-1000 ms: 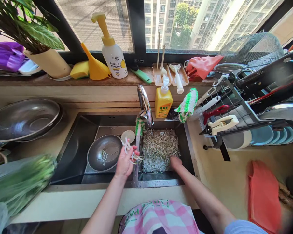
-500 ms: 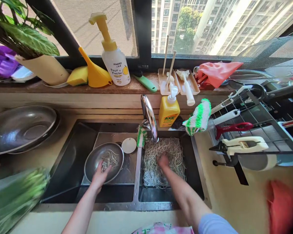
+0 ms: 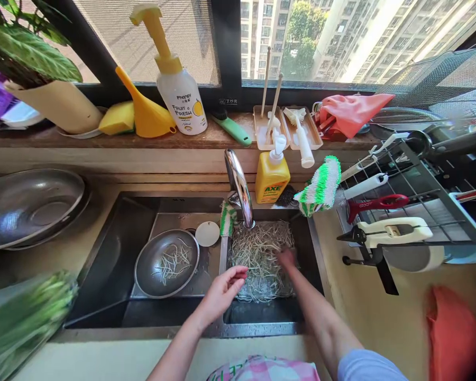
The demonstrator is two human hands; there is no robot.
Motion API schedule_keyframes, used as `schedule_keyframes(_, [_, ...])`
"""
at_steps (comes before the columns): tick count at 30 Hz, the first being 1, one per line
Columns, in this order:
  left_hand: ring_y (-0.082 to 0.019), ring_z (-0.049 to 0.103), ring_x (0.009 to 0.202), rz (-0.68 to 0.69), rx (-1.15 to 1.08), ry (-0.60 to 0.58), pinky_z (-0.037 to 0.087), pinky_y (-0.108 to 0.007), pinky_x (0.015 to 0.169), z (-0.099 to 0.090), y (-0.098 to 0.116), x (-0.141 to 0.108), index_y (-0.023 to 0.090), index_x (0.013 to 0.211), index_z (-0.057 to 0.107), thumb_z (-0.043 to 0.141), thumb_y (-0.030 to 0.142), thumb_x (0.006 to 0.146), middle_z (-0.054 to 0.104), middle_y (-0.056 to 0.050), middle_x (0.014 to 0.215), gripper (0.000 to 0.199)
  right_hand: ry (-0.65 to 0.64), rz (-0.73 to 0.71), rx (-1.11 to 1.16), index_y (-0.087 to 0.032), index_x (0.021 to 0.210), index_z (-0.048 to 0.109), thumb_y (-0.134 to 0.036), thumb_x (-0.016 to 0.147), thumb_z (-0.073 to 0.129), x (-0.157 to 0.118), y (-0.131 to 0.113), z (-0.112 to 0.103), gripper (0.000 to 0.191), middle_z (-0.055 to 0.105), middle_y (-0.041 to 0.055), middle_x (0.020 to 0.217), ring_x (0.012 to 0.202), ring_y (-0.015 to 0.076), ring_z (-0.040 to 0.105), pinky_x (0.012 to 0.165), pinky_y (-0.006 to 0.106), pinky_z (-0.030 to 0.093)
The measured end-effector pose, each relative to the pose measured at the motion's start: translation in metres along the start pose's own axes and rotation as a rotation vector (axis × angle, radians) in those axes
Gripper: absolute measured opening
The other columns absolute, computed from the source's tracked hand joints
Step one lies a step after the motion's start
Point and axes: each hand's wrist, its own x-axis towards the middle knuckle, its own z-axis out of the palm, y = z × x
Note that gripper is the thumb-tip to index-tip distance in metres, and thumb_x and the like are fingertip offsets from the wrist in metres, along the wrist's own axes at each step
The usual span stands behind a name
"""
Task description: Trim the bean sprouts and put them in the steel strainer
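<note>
Pale thin sprouts [image 3: 257, 254] float in the water of the right sink basin. My left hand [image 3: 224, 290] is over that basin's left edge, fingers apart, with nothing in it. My right hand [image 3: 287, 258] reaches into the sprouts at the right side of the basin; its fingers are hidden among them. In the left basin, a round metal bowl [image 3: 146, 270] holds a small heap of sprouts. A white round lid or dish [image 3: 207, 234] lies beside the bowl.
The faucet [image 3: 240, 188] arches over the right basin. Behind stand a yellow AXE bottle [image 3: 272, 177] and a green-striped cloth [image 3: 321, 186]. A wire rack [image 3: 416, 174] with tools is at right, large pans [image 3: 35, 206] and bagged greens [image 3: 27, 323] at left.
My left hand has left the metal bowl and moved right to the right basin. The sprouts lie in the bowl. My right hand has shifted right within the basin.
</note>
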Motion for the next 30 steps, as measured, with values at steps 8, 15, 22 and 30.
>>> schedule_keyframes(8, [-0.019,0.055,0.09,-0.024,0.348,-0.034,0.04,-0.031,0.083,0.004,-0.038,-0.013,0.022,0.102,0.058,0.051,0.03,0.074,0.061,-0.007,0.1,0.03,0.116,-0.356,-0.405,-0.026,0.129,0.033,-0.045,0.071,0.053,-0.023,-0.056,0.051,0.064,0.015,0.01,0.141,0.126,0.0391,0.006,0.094,0.057,0.011])
schedule_keyframes(15, [-0.018,0.054,0.091,-0.035,0.501,-0.046,0.04,-0.029,0.083,-0.001,-0.04,-0.022,0.025,0.107,0.056,0.047,0.032,0.076,0.06,-0.006,0.104,0.033,-0.084,-0.61,-0.745,-0.034,0.129,0.031,-0.05,0.068,0.054,0.01,-0.019,0.016,0.067,0.015,0.0013,0.142,0.127,0.0341,-0.012,0.093,0.058,-0.012])
schedule_keyframes(22, [-0.019,0.054,0.093,0.005,0.503,-0.102,0.039,-0.03,0.084,0.004,-0.048,-0.019,0.026,0.108,0.056,0.046,0.032,0.076,0.059,-0.006,0.107,0.034,0.038,-0.387,-0.711,-0.013,0.135,0.018,-0.038,0.07,0.053,-0.018,0.002,0.038,0.078,0.003,0.0132,0.143,0.128,0.034,-0.008,0.099,0.051,0.0])
schedule_keyframes(30, [-0.019,0.053,0.095,-0.01,0.645,-0.158,0.039,-0.03,0.084,0.013,-0.054,-0.021,0.024,0.109,0.054,0.044,0.028,0.077,0.058,-0.007,0.107,0.034,-0.32,-0.662,-0.61,-0.027,0.115,0.05,-0.014,0.08,0.042,0.0,-0.046,0.043,0.038,0.037,0.0035,0.133,0.126,0.021,0.024,0.101,0.04,0.017])
